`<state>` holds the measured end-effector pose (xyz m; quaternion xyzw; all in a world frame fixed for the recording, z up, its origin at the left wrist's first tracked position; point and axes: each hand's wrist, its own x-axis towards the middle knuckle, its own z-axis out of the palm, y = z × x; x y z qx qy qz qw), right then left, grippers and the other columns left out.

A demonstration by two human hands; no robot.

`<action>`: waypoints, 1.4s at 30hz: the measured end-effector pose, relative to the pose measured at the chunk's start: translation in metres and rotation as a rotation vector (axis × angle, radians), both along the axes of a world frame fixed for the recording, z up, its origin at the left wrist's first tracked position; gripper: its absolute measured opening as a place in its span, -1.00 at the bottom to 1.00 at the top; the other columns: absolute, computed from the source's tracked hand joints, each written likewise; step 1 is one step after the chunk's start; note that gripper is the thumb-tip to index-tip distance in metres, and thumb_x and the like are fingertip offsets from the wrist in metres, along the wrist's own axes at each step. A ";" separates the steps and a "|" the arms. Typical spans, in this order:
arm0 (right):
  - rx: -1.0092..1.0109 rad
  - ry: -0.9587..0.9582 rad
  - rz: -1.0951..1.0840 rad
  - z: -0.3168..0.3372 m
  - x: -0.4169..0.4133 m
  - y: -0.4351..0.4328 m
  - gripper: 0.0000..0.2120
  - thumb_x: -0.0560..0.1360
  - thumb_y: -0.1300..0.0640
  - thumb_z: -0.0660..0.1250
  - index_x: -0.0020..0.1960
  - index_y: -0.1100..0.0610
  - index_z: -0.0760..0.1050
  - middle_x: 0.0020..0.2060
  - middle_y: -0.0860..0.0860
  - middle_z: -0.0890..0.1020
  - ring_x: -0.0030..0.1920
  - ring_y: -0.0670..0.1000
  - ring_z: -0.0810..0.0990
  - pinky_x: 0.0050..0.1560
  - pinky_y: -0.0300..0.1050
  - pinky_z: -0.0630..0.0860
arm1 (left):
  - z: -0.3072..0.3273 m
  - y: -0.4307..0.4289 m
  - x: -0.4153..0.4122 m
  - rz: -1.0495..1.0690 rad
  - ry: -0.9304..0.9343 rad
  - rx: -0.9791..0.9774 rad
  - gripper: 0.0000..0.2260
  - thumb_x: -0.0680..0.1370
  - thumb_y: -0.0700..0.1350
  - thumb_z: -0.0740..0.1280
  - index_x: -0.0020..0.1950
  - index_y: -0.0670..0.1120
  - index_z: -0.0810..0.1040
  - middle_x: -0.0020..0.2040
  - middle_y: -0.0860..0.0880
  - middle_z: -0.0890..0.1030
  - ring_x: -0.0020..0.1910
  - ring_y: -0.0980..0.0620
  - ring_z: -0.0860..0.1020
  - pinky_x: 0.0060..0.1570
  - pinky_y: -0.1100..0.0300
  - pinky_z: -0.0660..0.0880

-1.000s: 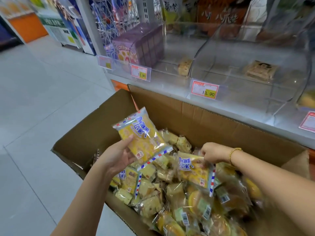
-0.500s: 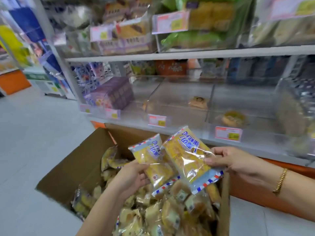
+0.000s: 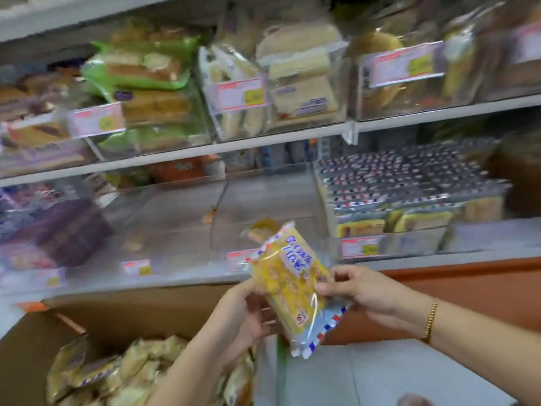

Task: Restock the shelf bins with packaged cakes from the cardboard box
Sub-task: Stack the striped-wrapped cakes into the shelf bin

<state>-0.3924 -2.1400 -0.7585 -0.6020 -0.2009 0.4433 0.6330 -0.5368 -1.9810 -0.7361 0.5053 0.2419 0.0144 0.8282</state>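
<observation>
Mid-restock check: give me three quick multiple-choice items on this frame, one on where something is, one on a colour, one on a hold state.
1. Where does the cardboard box sit?
A. lower left, below the shelf bins
B. on the top shelf
C. on the floor at far right

2. What main colour is the held cake packet?
A. purple
B. yellow
C. green

3. How is that packet held?
A. it lies in the box
B. by one hand only
C. left hand and right hand both grip it

Answers:
1 A, its brown wall fills the lower left corner.
2 B, the wrapper is yellow with a red-and-blue striped edge.
3 C, fingers of both hands curl on it in front of the bins.
</observation>
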 end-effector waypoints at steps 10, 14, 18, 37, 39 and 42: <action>0.033 -0.117 -0.322 0.017 0.051 -0.073 -0.80 0.34 0.23 0.52 -0.12 0.13 0.53 -0.18 0.01 0.66 -0.20 -0.07 0.59 -0.25 -0.26 0.41 | 0.025 -0.064 0.092 0.054 -0.021 0.218 -0.86 0.47 -0.19 0.37 0.01 -0.15 0.61 -0.12 -0.14 0.70 -0.22 -0.05 0.66 -0.15 0.08 0.60; 0.234 0.106 -0.603 0.032 0.069 -0.093 -0.56 0.34 0.13 0.52 0.15 0.24 0.50 -0.01 0.13 0.64 -0.17 0.03 0.60 -0.30 -0.21 0.53 | 0.045 -0.095 0.136 0.161 -0.042 0.028 -0.92 0.54 -0.24 0.30 -0.16 -0.16 0.51 -0.53 -0.06 0.55 -0.61 0.13 0.48 -0.58 0.35 0.44; 0.446 0.319 -0.565 0.044 0.072 -0.104 -0.55 0.28 0.07 0.48 0.13 0.22 0.58 0.00 0.15 0.69 -0.06 0.08 0.68 -0.08 -0.09 0.62 | 0.053 -0.128 0.173 0.196 -0.167 -0.032 -0.95 0.55 -0.20 0.32 -0.01 -0.16 0.53 -0.38 -0.07 0.66 -0.42 0.07 0.64 -0.21 0.18 0.57; 0.354 -0.015 -1.193 0.061 0.186 -0.272 -0.66 0.41 0.28 0.45 0.17 0.21 0.54 0.03 0.12 0.68 -0.02 0.04 0.68 -0.05 -0.09 0.64 | 0.045 -0.196 0.278 -0.157 -0.110 0.567 -0.71 0.55 -0.18 0.35 0.28 -0.14 0.52 0.09 -0.06 0.65 0.03 0.07 0.63 0.03 0.20 0.57; 0.257 -0.111 -1.206 0.064 0.200 -0.297 -0.66 0.42 0.25 0.46 0.18 0.20 0.53 -0.01 0.08 0.69 -0.06 0.02 0.70 -0.16 -0.17 0.64 | 0.043 -0.199 0.292 -0.284 -0.110 0.997 -0.64 0.55 -0.10 0.36 0.34 -0.06 0.49 0.25 0.03 0.57 0.15 0.10 0.55 0.15 0.21 0.47; 0.002 -0.288 -1.174 0.070 0.224 -0.319 -0.69 0.40 0.22 0.48 0.13 0.18 0.56 -0.05 0.07 0.70 -0.10 0.01 0.69 -0.16 -0.15 0.63 | 0.039 -0.209 0.315 -0.373 -0.125 1.453 -0.54 0.57 -0.02 0.32 0.47 0.04 0.34 0.42 0.06 0.41 0.36 0.07 0.41 0.27 0.18 0.37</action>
